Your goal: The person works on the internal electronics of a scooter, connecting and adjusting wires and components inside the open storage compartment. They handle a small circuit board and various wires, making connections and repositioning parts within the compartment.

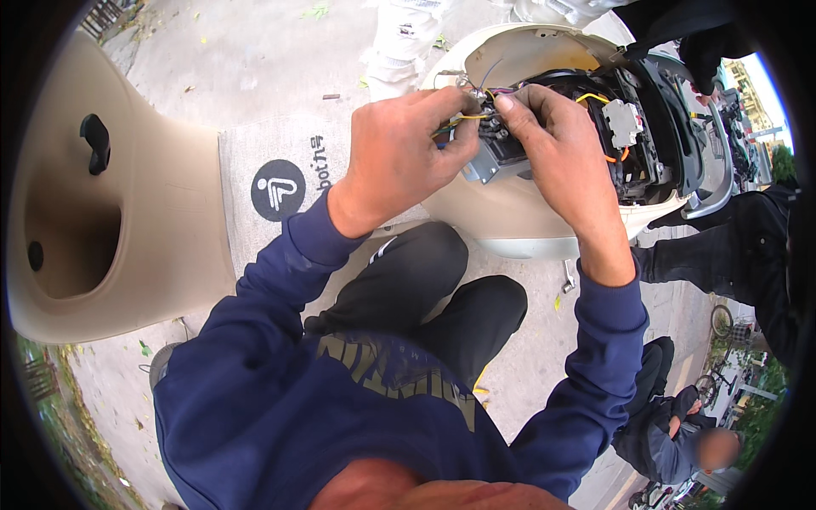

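My left hand (pixel 404 149) and my right hand (pixel 561 149) meet over the opened beige scooter body (pixel 501 212). Thin coloured wires (pixel 473 116), a yellow one among them, run between the pinched fingertips of my left hand. My right thumb and forefinger are closed on the same bundle, close beside the left fingertips; the exact ends are too small to make out. Just below the hands sits a silver metal box (pixel 484 166) with dark connectors. Loose wire ends (pixel 493 72) stick up above the fingers.
Inside the body are black parts, orange cables (pixel 616 157) and a pale plate (pixel 623 123). The scooter's beige front shield (pixel 170 195) and grey footboard (pixel 246 238) lie to the left. People stand at the far side and right; another person (pixel 671 433) sits lower right.
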Demonstrator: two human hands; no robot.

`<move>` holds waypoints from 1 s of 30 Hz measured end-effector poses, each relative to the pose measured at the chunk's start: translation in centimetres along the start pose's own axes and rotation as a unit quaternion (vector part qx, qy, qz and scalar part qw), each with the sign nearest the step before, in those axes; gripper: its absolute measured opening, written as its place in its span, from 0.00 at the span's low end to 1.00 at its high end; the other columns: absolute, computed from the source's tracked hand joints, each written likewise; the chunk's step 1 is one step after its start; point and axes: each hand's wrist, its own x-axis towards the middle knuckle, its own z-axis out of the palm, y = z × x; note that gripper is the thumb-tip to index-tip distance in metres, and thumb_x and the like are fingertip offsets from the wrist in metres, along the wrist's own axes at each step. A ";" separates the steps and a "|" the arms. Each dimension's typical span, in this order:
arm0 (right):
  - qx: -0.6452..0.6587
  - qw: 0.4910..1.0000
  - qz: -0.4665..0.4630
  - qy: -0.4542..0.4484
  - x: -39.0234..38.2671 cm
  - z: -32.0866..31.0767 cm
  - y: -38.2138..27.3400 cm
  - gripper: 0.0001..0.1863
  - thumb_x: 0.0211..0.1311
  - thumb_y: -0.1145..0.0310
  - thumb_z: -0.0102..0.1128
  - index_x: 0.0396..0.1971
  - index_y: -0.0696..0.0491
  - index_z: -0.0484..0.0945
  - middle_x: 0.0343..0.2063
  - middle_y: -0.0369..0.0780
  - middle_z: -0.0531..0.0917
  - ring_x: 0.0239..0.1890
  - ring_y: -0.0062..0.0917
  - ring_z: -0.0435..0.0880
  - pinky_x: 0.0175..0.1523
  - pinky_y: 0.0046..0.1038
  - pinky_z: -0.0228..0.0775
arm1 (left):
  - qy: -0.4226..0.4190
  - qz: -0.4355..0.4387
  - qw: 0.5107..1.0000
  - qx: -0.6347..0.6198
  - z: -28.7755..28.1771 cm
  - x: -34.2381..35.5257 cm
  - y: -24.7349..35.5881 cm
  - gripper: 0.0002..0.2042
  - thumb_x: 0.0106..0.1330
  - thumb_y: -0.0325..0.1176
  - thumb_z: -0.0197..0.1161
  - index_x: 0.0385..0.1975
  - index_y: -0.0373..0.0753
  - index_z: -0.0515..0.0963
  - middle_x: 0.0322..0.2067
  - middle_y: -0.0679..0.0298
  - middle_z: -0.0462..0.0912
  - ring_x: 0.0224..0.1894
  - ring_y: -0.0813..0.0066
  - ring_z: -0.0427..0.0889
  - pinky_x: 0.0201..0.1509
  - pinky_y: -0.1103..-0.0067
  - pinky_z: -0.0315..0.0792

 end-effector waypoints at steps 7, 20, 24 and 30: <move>0.011 1.000 -0.008 0.015 -0.7 -0.1 -0.6 0.13 0.68 0.67 0.62 0.35 0.65 0.81 0.25 0.49 0.82 0.28 0.38 0.80 0.38 0.36 0.71 | 0.007 -0.005 1.000 -0.016 0.1 -0.2 0.0 0.05 0.57 0.23 0.69 0.33 0.36 0.85 0.23 0.59 0.85 0.20 0.74 0.83 0.23 0.81 0.71; -0.180 0.936 -0.276 0.124 -0.5 0.2 1.1 0.07 0.55 0.75 0.68 0.33 0.55 0.80 0.29 0.42 0.81 0.37 0.42 0.78 0.44 0.40 0.70 | 0.003 -0.002 1.000 -0.011 0.1 -0.1 0.0 0.06 0.57 0.24 0.70 0.34 0.35 0.84 0.21 0.59 0.83 0.18 0.76 0.80 0.23 0.81 0.70; -0.186 0.926 -0.301 0.134 -0.3 0.4 1.4 0.08 0.54 0.76 0.68 0.34 0.55 0.79 0.28 0.42 0.79 0.37 0.42 0.77 0.44 0.40 0.69 | 0.003 -0.004 1.000 -0.018 0.1 -0.2 -0.2 0.06 0.57 0.24 0.70 0.34 0.35 0.84 0.21 0.60 0.83 0.17 0.76 0.79 0.22 0.80 0.69; -0.179 0.916 -0.320 0.161 -0.2 0.7 1.8 0.08 0.55 0.77 0.68 0.34 0.55 0.79 0.28 0.42 0.79 0.37 0.41 0.77 0.44 0.40 0.69 | 0.000 -0.008 1.000 -0.023 0.3 0.0 -0.1 0.06 0.58 0.24 0.70 0.34 0.35 0.84 0.20 0.59 0.82 0.18 0.76 0.79 0.22 0.81 0.69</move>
